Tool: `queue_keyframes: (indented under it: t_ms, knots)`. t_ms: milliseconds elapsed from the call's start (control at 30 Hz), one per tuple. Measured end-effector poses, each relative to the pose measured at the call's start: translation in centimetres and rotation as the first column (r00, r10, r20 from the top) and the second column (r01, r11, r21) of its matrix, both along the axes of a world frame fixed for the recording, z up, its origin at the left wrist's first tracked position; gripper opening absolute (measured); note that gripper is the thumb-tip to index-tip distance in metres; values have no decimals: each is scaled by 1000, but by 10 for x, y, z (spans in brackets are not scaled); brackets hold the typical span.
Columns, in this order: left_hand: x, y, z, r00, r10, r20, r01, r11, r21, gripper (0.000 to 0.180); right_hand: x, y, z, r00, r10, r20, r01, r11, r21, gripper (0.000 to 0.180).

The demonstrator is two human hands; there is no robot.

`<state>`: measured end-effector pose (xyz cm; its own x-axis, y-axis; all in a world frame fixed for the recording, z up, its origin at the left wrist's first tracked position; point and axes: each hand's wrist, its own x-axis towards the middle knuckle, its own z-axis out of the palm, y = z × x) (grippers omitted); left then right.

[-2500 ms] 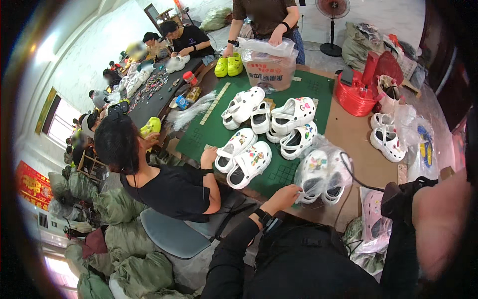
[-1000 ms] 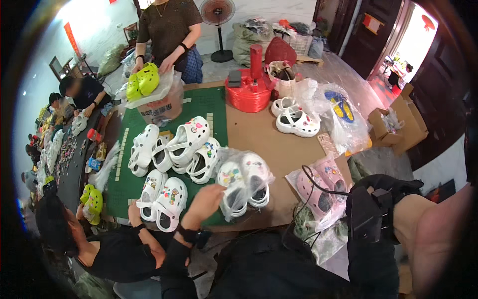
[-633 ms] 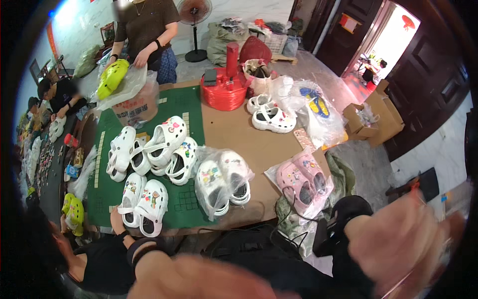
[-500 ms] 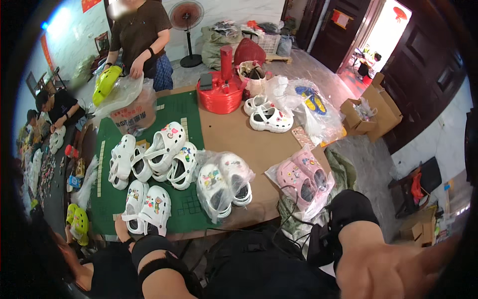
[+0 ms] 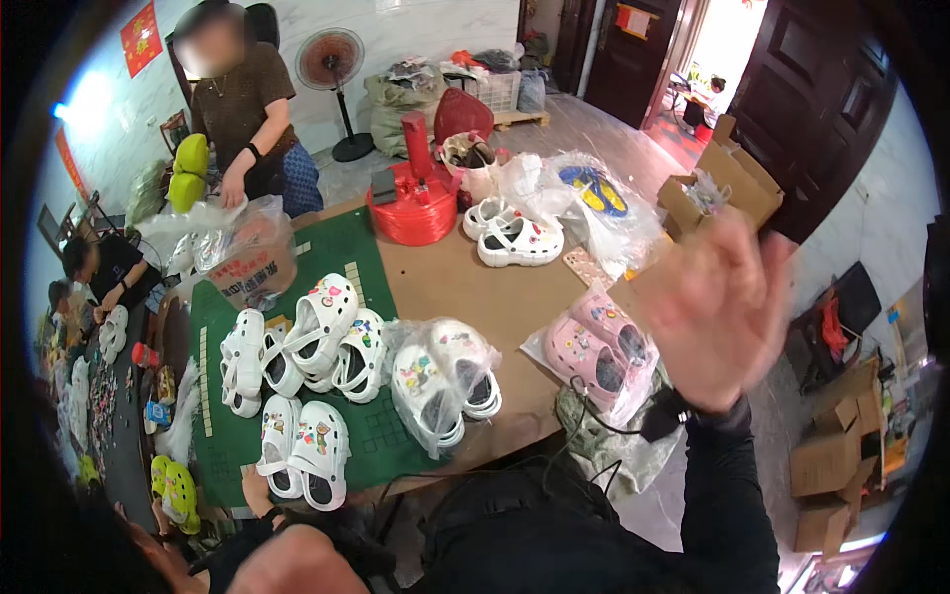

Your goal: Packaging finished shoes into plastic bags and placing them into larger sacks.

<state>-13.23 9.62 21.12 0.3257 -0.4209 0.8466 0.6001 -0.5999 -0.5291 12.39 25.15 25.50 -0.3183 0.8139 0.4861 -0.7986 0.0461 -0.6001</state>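
My right hand (image 5: 717, 312) hangs raised and blurred, loosely open and seemingly empty, near the bagged pink clogs (image 5: 582, 354) at the brown table's (image 5: 524, 297) corner; how my left hand (image 5: 302, 562), smeared at the lower edge, is held I cannot tell. One bagged white pair (image 5: 419, 378) sits nearby, while the loose white clogs (image 5: 319, 438) on the green mat (image 5: 223, 445) are unbagged. A dark cable (image 5: 618, 430) loops before the pink ones.

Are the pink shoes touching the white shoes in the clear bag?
Apart. The head view shows brown tabletop between the pink shoes and the bagged white shoes.
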Motion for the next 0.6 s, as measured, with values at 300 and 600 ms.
queue_keyframes:
  t_ms: [300,600]
  knots:
    - [-22,92,-248,885,335,-322,-223,-300,-927,69,16,149,-235,713,469,522,166,610,-775,19]
    - [19,73,-354,794,400,-457,-39,-717,-696,99,-28,158,-348,612,538,580,310,511,-802,16]
